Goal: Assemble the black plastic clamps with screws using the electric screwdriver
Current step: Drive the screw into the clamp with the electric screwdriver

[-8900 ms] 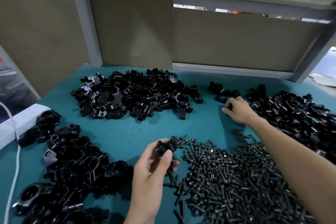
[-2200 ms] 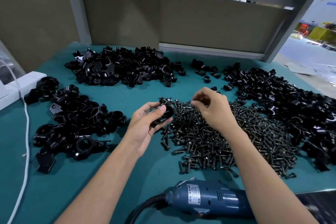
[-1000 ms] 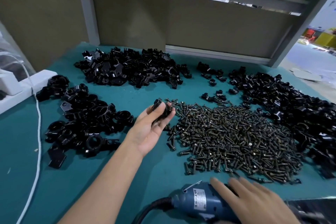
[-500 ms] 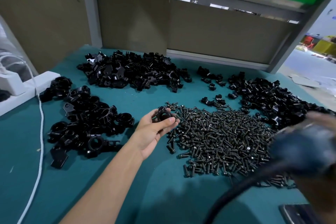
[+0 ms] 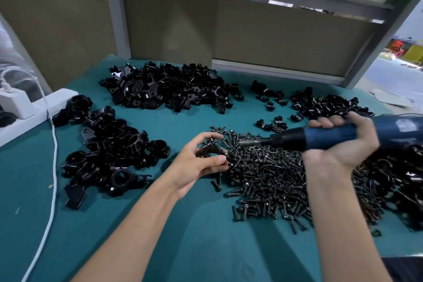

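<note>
Left hand (image 5: 196, 165) is pinching a black clamp (image 5: 210, 150) between thumb and fingers. Right hand (image 5: 343, 142) is gripping the blue electric screwdriver (image 5: 329, 136), bit pointing toward the clamp, over the screw pile (image 5: 270, 174).

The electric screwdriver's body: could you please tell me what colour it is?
Dark blue, with a black front section; the electric screwdriver shows best in the head view.

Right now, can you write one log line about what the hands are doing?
left hand: pinches clamp | right hand: grips electric screwdriver | bit: aimed at clamp, apart
</note>
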### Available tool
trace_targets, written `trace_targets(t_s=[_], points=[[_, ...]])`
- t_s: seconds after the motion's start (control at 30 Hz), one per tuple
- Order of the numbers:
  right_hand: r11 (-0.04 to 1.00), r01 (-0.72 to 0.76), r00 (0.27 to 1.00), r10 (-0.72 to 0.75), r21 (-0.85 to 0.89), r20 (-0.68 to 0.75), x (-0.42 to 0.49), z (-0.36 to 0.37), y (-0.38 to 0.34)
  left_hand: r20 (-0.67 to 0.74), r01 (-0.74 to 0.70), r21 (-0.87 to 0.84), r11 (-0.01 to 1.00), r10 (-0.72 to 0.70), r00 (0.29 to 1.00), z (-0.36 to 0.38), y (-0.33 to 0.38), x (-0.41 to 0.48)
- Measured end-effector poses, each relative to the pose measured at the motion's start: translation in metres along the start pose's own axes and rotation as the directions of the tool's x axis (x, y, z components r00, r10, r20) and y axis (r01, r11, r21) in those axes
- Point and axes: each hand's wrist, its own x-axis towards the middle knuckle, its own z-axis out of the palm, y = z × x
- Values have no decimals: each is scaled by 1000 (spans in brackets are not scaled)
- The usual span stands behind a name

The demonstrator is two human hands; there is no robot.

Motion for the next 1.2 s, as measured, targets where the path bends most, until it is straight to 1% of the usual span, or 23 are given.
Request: trace_targets(t_s=[0.03, 0.1, 0.17, 0.3, 0.5, 0.77, 0.9, 1.13, 1.2], points=[[999, -33, 999, 31, -32, -41, -3, 7, 6, 5, 2, 5, 1000, -2, 1000, 0, 0, 0], [998, -63, 995, 62, -7, -80, -4, 10, 22, 16, 10, 13, 1000, -10, 1000, 0, 1, 0], [996, -90, 993, 90, 10, -75, 2, 5, 25, 29, 18, 27, 999, -19, 999, -1, 2, 0], [993, -117, 992, 116, -20, -57, 3, 4, 36, 82, 32, 38, 999, -35, 996, -2, 5, -1], [991, -128, 991, 127, -38, -31, 5, 0, 38, 138, 78, 106, 991, -93, 986, -4, 5, -2], [987, -159, 987, 158, -14, -21, 5, -3, 39, 159, 79, 190, 979, -110, 981, -5, 8, -7], [985, -172, 984, 173, 17, -41, 4, -8, 42, 164, 61, 280, 958, -110, 980, -11, 9, -7], [984, -176, 980, 179, 42, -84, 2, -10, 46, 140, 59, 316, 947, -108, 984, -13, 11, -7], [983, -177, 980, 181, 47, -88, 1, -10, 48, 131, 60, 356, 932, -113, 985, -14, 14, -7]])
